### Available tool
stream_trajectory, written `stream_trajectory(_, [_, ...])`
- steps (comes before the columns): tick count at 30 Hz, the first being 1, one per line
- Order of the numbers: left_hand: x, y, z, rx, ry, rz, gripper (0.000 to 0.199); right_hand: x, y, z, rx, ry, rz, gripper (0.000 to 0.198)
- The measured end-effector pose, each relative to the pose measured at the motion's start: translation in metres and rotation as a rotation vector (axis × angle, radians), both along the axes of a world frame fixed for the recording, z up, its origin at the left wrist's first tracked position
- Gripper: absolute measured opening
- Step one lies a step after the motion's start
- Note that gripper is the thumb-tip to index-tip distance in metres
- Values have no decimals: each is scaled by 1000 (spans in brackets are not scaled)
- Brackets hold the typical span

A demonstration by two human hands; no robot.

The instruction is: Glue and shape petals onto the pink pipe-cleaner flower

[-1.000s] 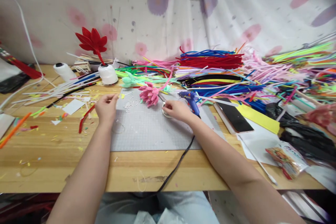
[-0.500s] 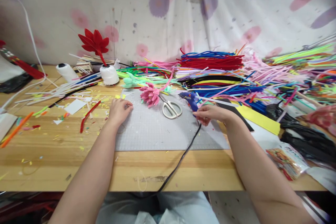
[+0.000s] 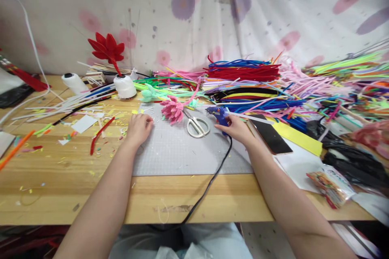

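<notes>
My right hand [image 3: 238, 128] is around the handle of a blue hot glue gun [image 3: 221, 120], which lies on the grey cutting mat [image 3: 182, 156] with its nozzle pointing left. A black cord [image 3: 209, 184] runs from the gun over the table's front edge. At the mat's left edge rests my left hand [image 3: 139, 130], its fingers curled together; what they hold, if anything, is hidden. Tiny beads [image 3: 156, 119] are scattered beside its fingertips. Between the hands are a pink pipe-cleaner flower [image 3: 172, 110] and scissors [image 3: 197, 126] with pale handles.
Bundles of coloured pipe cleaners [image 3: 243, 73] line the back. A red flower [image 3: 107, 50] stands in a white thread spool [image 3: 124, 87]. On the right lie a phone [image 3: 273, 137], a yellow sheet [image 3: 299, 137] and a snack packet [image 3: 330, 186]. Scraps and a red pipe cleaner [image 3: 101, 135] litter the left.
My right hand has moved up and left, from the glue gun's cord end onto its handle. The left hand's fingers have curled inward, and the small silvery bits at them no longer show.
</notes>
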State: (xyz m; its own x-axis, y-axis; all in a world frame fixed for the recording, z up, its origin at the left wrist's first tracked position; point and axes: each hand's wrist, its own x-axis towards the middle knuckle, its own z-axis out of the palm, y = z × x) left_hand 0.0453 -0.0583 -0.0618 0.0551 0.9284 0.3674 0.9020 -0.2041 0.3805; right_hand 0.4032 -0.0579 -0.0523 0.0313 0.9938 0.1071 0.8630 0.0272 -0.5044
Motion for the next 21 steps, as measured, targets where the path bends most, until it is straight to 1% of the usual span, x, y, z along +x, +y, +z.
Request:
stream_trajectory(2, [5, -4, 5, 34, -97, 24, 14, -10, 2, -6, 42, -12, -31, 43])
stream_trajectory(5, [19, -9, 10, -2, -369, 17, 12, -17, 3, -12, 75, 63, -127, 38])
stream_trajectory(7, [31, -12, 11, -79, -600, -22, 10, -17, 3, -13, 62, 208, -161, 39])
stream_trajectory(9, [43, -15, 12, -188, -827, -55, 11, -15, 0, -12, 48, 437, -155, 42])
stream_trajectory(10, [48, -17, 12, -254, -937, -58, 13, -14, -1, -10, 49, 566, -118, 43])
stream_trajectory(12, [55, -20, 14, -386, -1155, -57, 19, -14, -5, -4, 54, 791, 21, 42])
stream_trajectory(14, [58, -22, 16, -489, -1363, -67, 20, -18, -9, 4, 5, 907, 186, 38])
stream_trajectory(17, [58, -21, 21, -595, -1604, -87, 13, -29, -12, 15, -153, 937, 335, 33])
stream_trajectory(19, [55, -20, 22, -646, -1688, -88, 7, -39, -10, 20, -243, 927, 415, 32])
stream_trajectory(21, [53, -19, 22, -686, -1729, -84, 2, -51, -6, 21, -305, 903, 496, 34])
